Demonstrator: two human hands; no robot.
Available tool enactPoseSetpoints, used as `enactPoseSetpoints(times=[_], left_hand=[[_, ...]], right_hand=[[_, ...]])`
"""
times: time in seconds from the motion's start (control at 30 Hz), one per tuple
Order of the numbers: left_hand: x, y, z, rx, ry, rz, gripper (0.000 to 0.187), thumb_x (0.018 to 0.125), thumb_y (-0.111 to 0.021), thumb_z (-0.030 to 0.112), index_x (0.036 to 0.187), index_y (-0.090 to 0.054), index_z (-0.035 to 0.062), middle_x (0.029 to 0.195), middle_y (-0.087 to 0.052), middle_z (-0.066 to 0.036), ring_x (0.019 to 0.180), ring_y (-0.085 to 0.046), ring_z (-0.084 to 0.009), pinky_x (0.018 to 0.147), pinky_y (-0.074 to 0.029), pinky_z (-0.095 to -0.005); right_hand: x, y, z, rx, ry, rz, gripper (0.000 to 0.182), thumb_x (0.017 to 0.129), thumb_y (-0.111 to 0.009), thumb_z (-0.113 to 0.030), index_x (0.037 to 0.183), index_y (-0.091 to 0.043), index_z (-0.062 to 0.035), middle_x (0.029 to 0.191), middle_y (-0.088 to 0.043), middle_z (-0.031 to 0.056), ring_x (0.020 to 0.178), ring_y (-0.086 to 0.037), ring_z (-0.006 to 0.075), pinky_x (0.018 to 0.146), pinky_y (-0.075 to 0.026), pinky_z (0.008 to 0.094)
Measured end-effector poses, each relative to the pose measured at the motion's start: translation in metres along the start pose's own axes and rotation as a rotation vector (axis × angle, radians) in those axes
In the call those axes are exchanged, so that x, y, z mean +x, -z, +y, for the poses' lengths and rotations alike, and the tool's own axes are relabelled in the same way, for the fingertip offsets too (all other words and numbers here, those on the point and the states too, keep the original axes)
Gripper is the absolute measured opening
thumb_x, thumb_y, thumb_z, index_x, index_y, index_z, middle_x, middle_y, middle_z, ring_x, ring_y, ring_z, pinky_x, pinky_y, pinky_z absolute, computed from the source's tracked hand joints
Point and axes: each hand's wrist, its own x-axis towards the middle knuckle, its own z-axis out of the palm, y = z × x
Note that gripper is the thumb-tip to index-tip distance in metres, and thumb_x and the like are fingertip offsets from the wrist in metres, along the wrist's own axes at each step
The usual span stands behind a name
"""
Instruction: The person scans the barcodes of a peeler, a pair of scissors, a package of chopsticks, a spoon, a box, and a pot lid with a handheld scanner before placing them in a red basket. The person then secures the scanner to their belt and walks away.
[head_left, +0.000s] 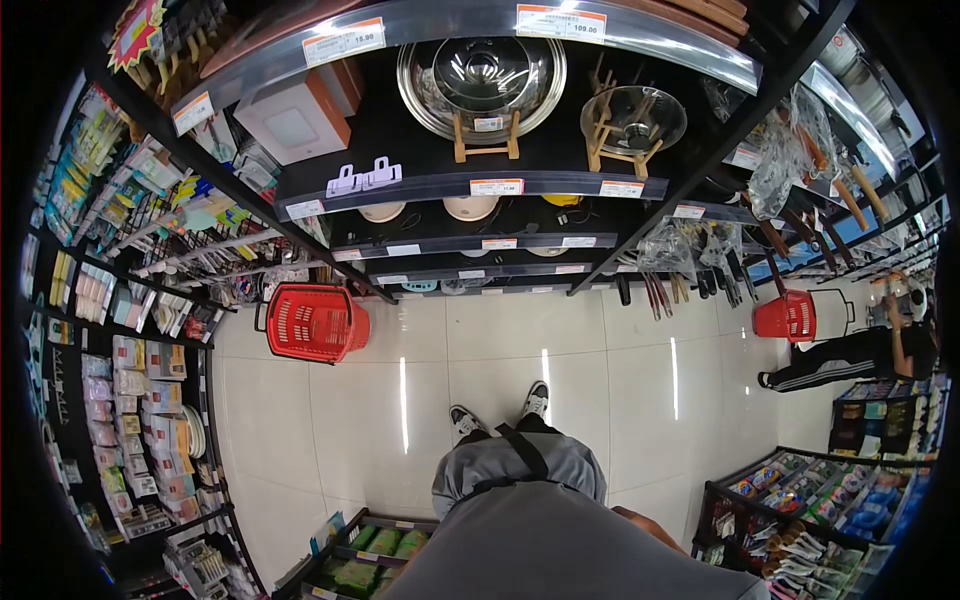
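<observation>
Only part of my right hand shows, low beside my grey shirt at the right of my body; its fingers cannot be made out, nor can anything in it. My left hand is out of the frame. Ahead of me stands a shelf unit with a large glass lid on a wooden stand and a smaller glass lid on another. Purple holders rest at that shelf's left edge, and white bowls sit on the tier below.
A red basket is on the floor at the left. At the far right, a person in dark clothes stands near another red basket. Stocked racks line the left side; shelves stand behind me at the lower right.
</observation>
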Motion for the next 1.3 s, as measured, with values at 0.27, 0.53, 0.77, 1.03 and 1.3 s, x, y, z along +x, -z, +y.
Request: enactPoseSetpoints(times=[0.27,0.53,0.77,1.03,1.3], left_hand=[[-0.007,0.008,0.009,0.039,0.021,-0.033,0.044,0.079,-0.066,0.042,0.097,-0.061,0.0024,0.089,-0.064,-0.011,0.083,-0.062,-0.0216,0.078,-0.047,-0.0342],[-0.024,0.006,0.002,0.067,0.042,-0.073,0.047,0.078,-0.066,0.046,0.093,-0.063,0.0014,0.086,-0.064,-0.011,0.082,-0.062,-0.0220,0.077,-0.048,-0.0345],[-0.027,0.005,0.001,0.108,-0.001,-0.117,0.050,0.077,-0.066,0.049,0.090,-0.065,0.0005,0.082,-0.065,-0.011,0.080,-0.062,-0.0224,0.077,-0.048,-0.0348],[-0.013,0.023,0.019,0.191,-0.045,-0.113,0.054,0.077,-0.066,0.052,0.087,-0.067,-0.0005,0.079,-0.065,-0.011,0.079,-0.063,-0.0228,0.076,-0.048,-0.0351],[0.017,0.030,0.016,-0.158,-0.322,0.214,0.058,0.075,-0.068,0.053,0.089,-0.066,-0.0025,0.082,-0.066,-0.013,0.082,-0.064,-0.0231,0.075,-0.049,-0.0348]], right_hand=[[0.011,0.009,-0.006,-0.004,-0.013,-0.032,0.045,0.065,-0.072,-0.015,0.107,-0.063,-0.0036,0.097,-0.067,0.0103,0.081,-0.063,0.0187,0.073,-0.048,0.0296],[0.026,0.026,-0.015,-0.059,-0.023,-0.060,0.047,0.065,-0.072,-0.015,0.110,-0.062,-0.0037,0.100,-0.067,0.0105,0.082,-0.062,0.0181,0.073,-0.048,0.0298],[0.035,0.037,-0.032,-0.144,-0.032,-0.084,0.049,0.066,-0.072,-0.014,0.112,-0.061,-0.0037,0.102,-0.066,0.0108,0.084,-0.062,0.0177,0.073,-0.048,0.0299],[0.041,0.044,-0.061,-0.300,-0.045,-0.138,0.050,0.067,-0.072,-0.014,0.115,-0.059,-0.0038,0.105,-0.065,0.0110,0.086,-0.062,0.0172,0.073,-0.048,0.0301],[0.071,0.038,-0.126,-0.510,-0.055,-0.267,0.052,0.068,-0.072,-0.013,0.117,-0.058,-0.0038,0.108,-0.065,0.0112,0.087,-0.061,0.0167,0.073,-0.048,0.0302]])
